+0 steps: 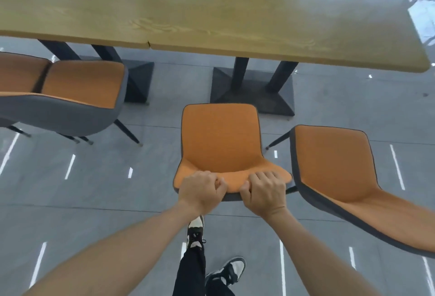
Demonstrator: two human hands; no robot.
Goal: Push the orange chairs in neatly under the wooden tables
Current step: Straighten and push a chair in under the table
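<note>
**Two hands on the back of an orange chair**

Both bare arms reach forward from the bottom of the view. Left hand point(200, 192) and right hand point(264, 193) sit side by side on the top edge of the backrest of the middle orange padded chair with a grey shell point(221, 140). On each hand the fingers point(263, 175) curl over the orange front of the backrest, so both hands grip the chair.

Below the arms are black trousers and two black-and-white sneakers point(195, 232) on the shiny grey tiled floor point(94, 201). No writing or brand can be read on anything.

That middle chair points its seat straight at the long light wooden worktop point(211, 13), with its back toward the person. It runs longways from the person to the worktop. Its front edge is near the dark metal pedestal base point(254, 93) but is not under the worktop.

A second orange chair point(341, 168) stands just beside it on the right, turned a little and also out from the worktop. On the left, another orange and grey chair point(77, 88) sits closer to the worktop edge.
</note>
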